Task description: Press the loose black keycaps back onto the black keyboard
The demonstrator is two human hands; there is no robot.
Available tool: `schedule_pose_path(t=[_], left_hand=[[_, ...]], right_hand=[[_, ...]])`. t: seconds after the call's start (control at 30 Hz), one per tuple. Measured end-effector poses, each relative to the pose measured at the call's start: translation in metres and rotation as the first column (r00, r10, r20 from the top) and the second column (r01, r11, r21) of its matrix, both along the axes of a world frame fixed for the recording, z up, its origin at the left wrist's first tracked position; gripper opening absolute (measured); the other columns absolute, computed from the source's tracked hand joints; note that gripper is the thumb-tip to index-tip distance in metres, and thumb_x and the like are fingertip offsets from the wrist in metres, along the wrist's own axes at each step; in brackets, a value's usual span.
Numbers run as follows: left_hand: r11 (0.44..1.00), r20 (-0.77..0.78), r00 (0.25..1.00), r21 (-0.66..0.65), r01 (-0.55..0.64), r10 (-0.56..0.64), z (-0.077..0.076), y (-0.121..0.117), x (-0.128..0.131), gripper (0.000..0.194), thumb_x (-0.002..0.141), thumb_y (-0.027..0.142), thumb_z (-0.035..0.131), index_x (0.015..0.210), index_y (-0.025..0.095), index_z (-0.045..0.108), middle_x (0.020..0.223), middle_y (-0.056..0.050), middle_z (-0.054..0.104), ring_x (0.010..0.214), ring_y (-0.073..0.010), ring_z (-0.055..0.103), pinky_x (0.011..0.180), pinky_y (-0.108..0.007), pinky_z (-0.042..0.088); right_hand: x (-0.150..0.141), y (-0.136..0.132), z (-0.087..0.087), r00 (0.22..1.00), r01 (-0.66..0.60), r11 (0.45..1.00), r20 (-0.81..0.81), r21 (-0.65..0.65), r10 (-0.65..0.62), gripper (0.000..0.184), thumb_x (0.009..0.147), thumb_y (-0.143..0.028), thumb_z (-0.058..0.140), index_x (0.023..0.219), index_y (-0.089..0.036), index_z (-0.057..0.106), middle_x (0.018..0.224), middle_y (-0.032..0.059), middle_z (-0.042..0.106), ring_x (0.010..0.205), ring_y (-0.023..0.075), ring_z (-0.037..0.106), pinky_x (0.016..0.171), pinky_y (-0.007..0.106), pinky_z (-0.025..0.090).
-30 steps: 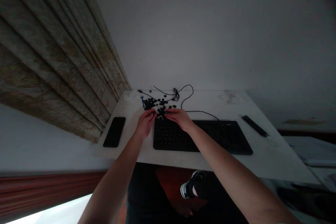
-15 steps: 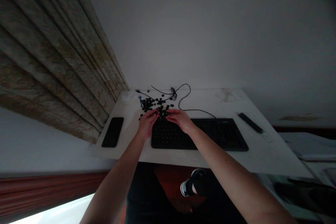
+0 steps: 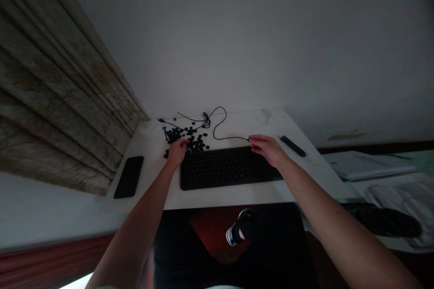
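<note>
A black keyboard lies on a white desk. Behind its left end is a heap of several loose black keycaps. My left hand rests at that heap by the keyboard's far left corner, fingers curled; what they hold is hidden. My right hand is over the keyboard's far right part, fingers bent, tips near the top edge where the black cable joins; whether it holds a keycap is unclear.
A black phone lies at the desk's left edge by a curtain. A slim black bar sits at the right. Papers cover a surface further right. A small blue tool lies by the keycaps.
My right hand has moved from the keycap heap rightward to the keyboard's far right end. My left hand stays at the heap. The view has swung right.
</note>
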State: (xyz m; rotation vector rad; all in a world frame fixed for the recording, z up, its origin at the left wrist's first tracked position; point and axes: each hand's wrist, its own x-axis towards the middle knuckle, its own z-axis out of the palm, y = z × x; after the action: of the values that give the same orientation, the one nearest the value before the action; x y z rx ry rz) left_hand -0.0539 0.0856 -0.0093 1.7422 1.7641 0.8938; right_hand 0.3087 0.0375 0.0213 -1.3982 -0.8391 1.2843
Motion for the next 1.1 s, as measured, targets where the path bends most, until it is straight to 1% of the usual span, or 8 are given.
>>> schedule_pose_path(t=[0.17,0.4,0.57,0.7,0.83,0.9,1.0,1.1], left_hand=[[0.999,-0.156,0.987,0.016,0.040,-0.037,0.003,-0.001,0.009,0.030,0.090,0.013,0.047,0.100,0.018,0.076,0.101,-0.007,0.076,0.097,-0.0220,0.069,0.097,-0.035,0.050],[0.998,-0.252,0.967,0.024,0.050,-0.043,0.004,-0.005,0.009,0.029,0.091,0.017,0.051,0.107,0.021,0.075,0.108,-0.005,0.076,0.102,-0.0214,0.069,0.099,-0.033,0.048],[0.986,-0.279,0.960,0.167,0.011,0.037,0.012,-0.013,0.006,0.029,0.090,0.018,0.054,0.112,0.021,0.073,0.106,-0.010,0.075,0.102,-0.0260,0.067,0.100,-0.041,0.046],[0.941,-0.257,0.960,0.339,-0.018,0.111,0.016,-0.044,0.023,0.032,0.091,0.015,0.048,0.114,0.018,0.069,0.118,-0.013,0.068,0.113,-0.0276,0.061,0.101,-0.044,0.045],[0.904,-0.354,0.923,0.329,0.274,-0.152,0.005,-0.096,0.063,0.027,0.090,0.014,0.052,0.108,0.022,0.069,0.115,-0.009,0.068,0.110,-0.0252,0.061,0.102,-0.043,0.043],[0.874,-0.410,0.884,0.318,0.368,-0.223,-0.003,-0.117,0.080,0.023,0.090,0.018,0.055,0.109,0.022,0.068,0.116,-0.009,0.068,0.110,-0.0259,0.061,0.103,-0.045,0.042],[0.862,-0.453,0.862,0.320,0.394,-0.226,-0.011,-0.133,0.093,0.022,0.093,0.022,0.054,0.111,0.021,0.067,0.116,-0.011,0.068,0.110,-0.0270,0.061,0.105,-0.049,0.040],[0.866,-0.435,0.873,0.326,0.379,-0.219,-0.015,-0.134,0.092,0.023,0.095,0.024,0.051,0.111,0.019,0.067,0.114,-0.012,0.068,0.108,-0.0271,0.061,0.103,-0.048,0.041]], right_hand=[[0.024,-0.018,-0.009,0.996,0.047,0.999,0.079,-0.001,-0.047,0.022,0.068,-0.027,0.081,0.089,-0.019,0.076,0.076,0.0031,0.071,0.062,0.0115,0.060,0.056,0.023,0.053],[0.018,-0.029,-0.019,0.989,0.041,0.999,0.144,0.010,-0.042,0.021,0.067,-0.027,0.081,0.085,-0.017,0.076,0.072,0.0040,0.071,0.060,0.0127,0.059,0.056,0.026,0.053],[0.015,-0.031,-0.017,0.994,0.011,1.000,0.109,0.002,-0.011,0.018,0.066,-0.024,0.082,0.082,-0.017,0.077,0.070,0.0041,0.071,0.059,0.0131,0.059,0.054,0.025,0.052],[0.012,-0.035,-0.015,0.992,-0.022,1.000,0.126,-0.005,0.023,0.020,0.067,-0.026,0.082,0.084,-0.017,0.078,0.070,0.0038,0.071,0.060,0.0126,0.060,0.052,0.024,0.050],[0.002,-0.037,-0.014,0.983,-0.049,0.999,0.176,0.001,0.048,0.020,0.068,-0.028,0.080,0.085,-0.017,0.078,0.069,0.0032,0.071,0.060,0.0115,0.059,0.051,0.021,0.046],[-0.003,-0.037,-0.013,0.979,-0.053,0.999,0.198,0.005,0.051,0.020,0.069,-0.029,0.079,0.085,-0.017,0.078,0.072,0.0039,0.072,0.061,0.0116,0.059,0.051,0.021,0.045],[-0.007,-0.038,-0.011,0.971,-0.084,0.996,0.226,0.014,0.079,0.023,0.069,-0.033,0.079,0.086,-0.017,0.077,0.072,0.0039,0.072,0.061,0.0123,0.059,0.052,0.022,0.043],[-0.008,-0.040,-0.010,0.961,-0.111,0.994,0.257,0.016,0.104,0.025,0.068,-0.035,0.079,0.085,-0.017,0.077,0.067,0.0026,0.069,0.059,0.0123,0.056,0.051,0.023,0.041]])
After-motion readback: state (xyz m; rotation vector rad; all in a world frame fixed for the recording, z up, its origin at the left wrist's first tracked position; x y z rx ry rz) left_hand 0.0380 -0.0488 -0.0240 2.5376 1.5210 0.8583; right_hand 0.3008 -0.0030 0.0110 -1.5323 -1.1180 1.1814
